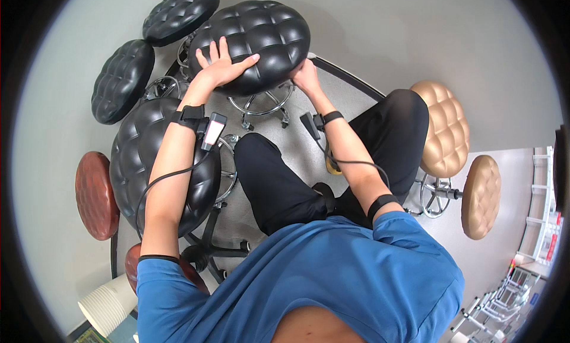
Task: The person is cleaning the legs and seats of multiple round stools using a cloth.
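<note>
Before me is a wheeled stool with a round, tufted black seat (267, 35) and a chrome foot ring (262, 109). My left hand (220, 67) lies on the seat's near left part, palm down with its fingers spread. At the seat's right edge, my right hand (306, 76) is closed against the rim, the fingers curled in underneath. Its fingertips are hidden, so a lever under there cannot be made out. Both wrists carry strapped-on devices with black cables. Under my left forearm stands another large black tufted seat (147, 151).
Two more black stools (122, 82) lean near the wall at the upper left. Reddish-brown seats (95, 196) stand at the left, a stack of white cups (104, 309) below. A gold stool (441, 129) and a tan stool (481, 198) are right of my knee. Metal frames (501, 303) stand farther off.
</note>
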{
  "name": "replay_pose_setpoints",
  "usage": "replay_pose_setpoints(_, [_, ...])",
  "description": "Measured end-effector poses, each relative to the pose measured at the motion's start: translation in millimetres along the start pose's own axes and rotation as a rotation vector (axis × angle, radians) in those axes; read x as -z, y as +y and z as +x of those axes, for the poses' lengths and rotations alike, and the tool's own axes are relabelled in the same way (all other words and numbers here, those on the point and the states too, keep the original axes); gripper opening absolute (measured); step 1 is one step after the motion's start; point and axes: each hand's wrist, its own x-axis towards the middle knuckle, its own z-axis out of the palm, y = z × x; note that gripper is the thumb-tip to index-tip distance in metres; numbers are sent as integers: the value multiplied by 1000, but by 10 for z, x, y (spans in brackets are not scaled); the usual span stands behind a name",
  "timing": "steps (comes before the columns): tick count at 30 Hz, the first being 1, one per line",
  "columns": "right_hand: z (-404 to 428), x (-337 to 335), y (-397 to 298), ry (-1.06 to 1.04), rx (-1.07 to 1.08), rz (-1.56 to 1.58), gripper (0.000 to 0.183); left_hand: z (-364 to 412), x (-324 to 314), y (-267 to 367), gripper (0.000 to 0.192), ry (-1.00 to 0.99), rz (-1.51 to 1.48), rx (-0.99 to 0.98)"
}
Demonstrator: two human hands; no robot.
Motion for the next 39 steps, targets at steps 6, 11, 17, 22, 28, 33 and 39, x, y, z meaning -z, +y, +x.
replay_pose_setpoints(6, [-151, -77, 139, 72, 164, -13, 38, 14, -30, 21, 119, 54, -45, 50])
replay_pose_setpoints(11, [-190, -251, 62, 287, 86, 45, 35, -61, 118, 4, 101, 33, 1, 91])
replay_pose_setpoints(17, [40, 140, 404, 565, -298, -37, 28, -73, 279, 159, 76, 87, 189, -108])
replay_pose_setpoints(22, [378, 482, -185, 612, 58, 162, 31, -150, 329, 1, 56, 69, 167, -206])
replay_pose_setpoints(28, [849, 565, -1106, 176, 434, -197, 33, -46, 419, -168, 61, 119, -24, -402])
replay_pose_setpoints(33, [923, 190, -1368, -363, 596, -748, 49, 14, 455, -357, 141, -240, 159, -292])
replay_pose_setpoints(39, [703, 104, -1541, -597, 672, -933, 59, -18, 364, -242, 151, -150, 211, -223])
